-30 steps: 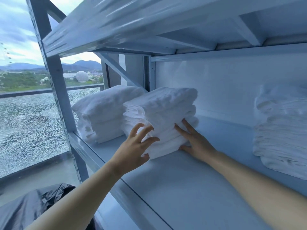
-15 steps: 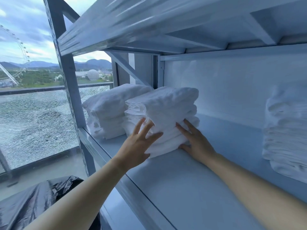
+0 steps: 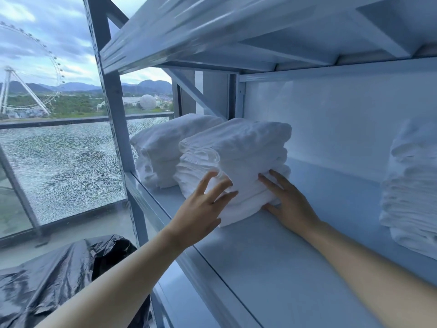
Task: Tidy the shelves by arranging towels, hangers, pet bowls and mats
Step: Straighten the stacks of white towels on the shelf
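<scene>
A stack of folded white towels [image 3: 238,152] stands on the pale blue metal shelf [image 3: 272,261]. My left hand [image 3: 201,211] lies with spread, straight fingers against the stack's front left face. My right hand [image 3: 288,204] presses flat against the stack's lower right side, fingers straight and thumb at the bottom towel. A second white towel stack [image 3: 170,145] sits just behind and to the left, touching the first. A third white stack [image 3: 411,185] stands at the right edge, cut off by the frame.
The shelf's upright post [image 3: 113,110] rises at the left front corner, with another shelf [image 3: 212,27] overhead. A black plastic bag [image 3: 52,278] lies on the floor at lower left. Beyond it is a cracked glass railing [image 3: 61,166].
The view has shifted left, so the stacks sit further right in frame. Both hands stay flat against the same towel stack, which has hardly moved.
</scene>
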`<move>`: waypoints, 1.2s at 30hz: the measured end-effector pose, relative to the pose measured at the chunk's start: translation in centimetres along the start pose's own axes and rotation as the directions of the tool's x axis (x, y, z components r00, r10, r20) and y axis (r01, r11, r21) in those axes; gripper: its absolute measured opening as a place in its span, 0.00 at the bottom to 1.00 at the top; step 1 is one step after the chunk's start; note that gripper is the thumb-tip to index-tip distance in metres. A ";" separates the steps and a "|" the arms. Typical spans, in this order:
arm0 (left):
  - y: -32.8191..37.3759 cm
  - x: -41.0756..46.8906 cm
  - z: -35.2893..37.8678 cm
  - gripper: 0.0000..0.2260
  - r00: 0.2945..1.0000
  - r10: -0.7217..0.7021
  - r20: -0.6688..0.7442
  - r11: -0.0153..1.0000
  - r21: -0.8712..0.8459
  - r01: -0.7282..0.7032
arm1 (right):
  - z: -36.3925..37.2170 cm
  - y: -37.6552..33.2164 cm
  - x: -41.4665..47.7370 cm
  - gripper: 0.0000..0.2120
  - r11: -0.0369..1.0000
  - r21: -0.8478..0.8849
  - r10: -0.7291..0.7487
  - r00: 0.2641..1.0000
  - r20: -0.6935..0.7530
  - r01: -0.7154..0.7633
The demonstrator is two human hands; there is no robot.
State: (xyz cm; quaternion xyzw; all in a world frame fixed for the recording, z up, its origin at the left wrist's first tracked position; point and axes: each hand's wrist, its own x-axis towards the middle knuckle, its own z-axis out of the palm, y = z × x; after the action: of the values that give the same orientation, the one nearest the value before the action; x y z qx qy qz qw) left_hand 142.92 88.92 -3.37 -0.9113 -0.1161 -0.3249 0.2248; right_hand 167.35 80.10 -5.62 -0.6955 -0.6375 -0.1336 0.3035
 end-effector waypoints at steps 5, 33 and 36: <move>-1.2 -2.1 -1.1 0.28 1.000 -0.020 0.022 0.995 -0.094 0.022 | 0.2 -1.2 -0.4 0.38 0.999 -0.012 -0.034 0.999 -0.029 0.034; -1.0 0.6 0.4 0.33 0.972 -0.232 -0.044 0.938 -0.275 0.211 | 0.5 -0.6 0.1 0.47 1.000 0.002 -0.026 1.000 -0.014 0.026; -1.0 0.8 0.3 0.37 0.976 -0.216 -0.007 0.941 -0.267 0.207 | 0.5 -0.5 -0.1 0.46 0.999 0.010 -0.036 0.999 -0.019 0.036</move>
State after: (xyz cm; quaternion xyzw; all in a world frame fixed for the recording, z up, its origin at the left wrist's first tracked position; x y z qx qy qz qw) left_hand 143.31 90.00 -2.73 -0.9094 -0.1646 -0.3761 0.0667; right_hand 166.72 80.32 -5.88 -0.6810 -0.6476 -0.1422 0.3108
